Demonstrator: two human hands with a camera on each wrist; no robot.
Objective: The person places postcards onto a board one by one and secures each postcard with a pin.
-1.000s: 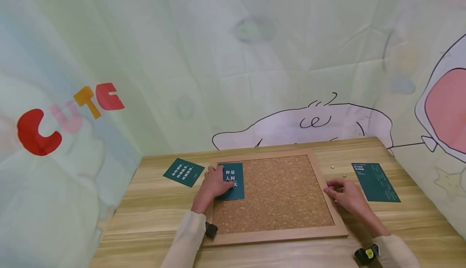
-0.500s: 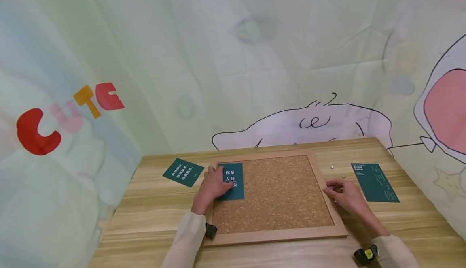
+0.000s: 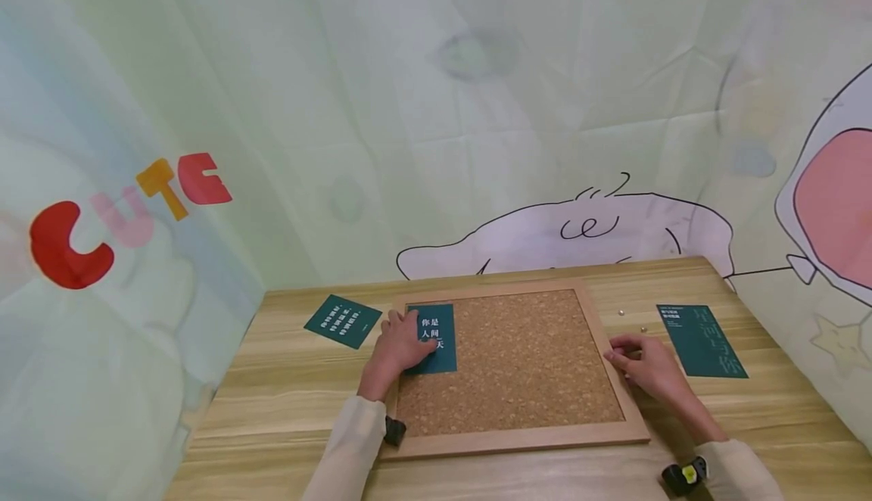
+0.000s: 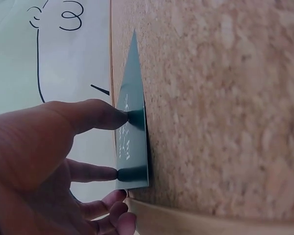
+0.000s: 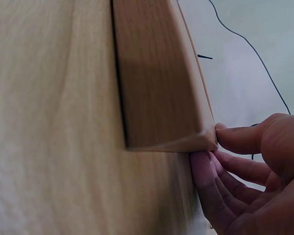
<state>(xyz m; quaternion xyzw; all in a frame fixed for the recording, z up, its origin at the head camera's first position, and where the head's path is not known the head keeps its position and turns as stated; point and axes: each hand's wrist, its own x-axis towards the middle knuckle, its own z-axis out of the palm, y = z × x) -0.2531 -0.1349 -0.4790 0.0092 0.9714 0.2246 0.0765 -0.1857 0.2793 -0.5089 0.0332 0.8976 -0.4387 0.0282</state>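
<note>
A cork board [image 3: 518,357] in a wooden frame [image 3: 518,440] lies flat on a wooden table [image 3: 286,402]. A dark green card [image 3: 436,338] with white characters lies on the cork at its far left corner. My left hand [image 3: 397,346] presses on this card with straight fingers; in the left wrist view the fingertips [image 4: 113,116] touch the card [image 4: 132,147] on the cork [image 4: 225,107]. My right hand [image 3: 647,366] rests at the board's right edge. In the right wrist view its fingertips [image 5: 232,139] touch the side of the frame [image 5: 159,83]; it holds nothing that I can see.
A second green card [image 3: 343,322] lies on the table left of the board, and a third [image 3: 702,340] lies to the right. Two small pins [image 3: 621,311] sit between the board and the right card. A printed cloth backdrop [image 3: 477,107] closes in the table's back and sides.
</note>
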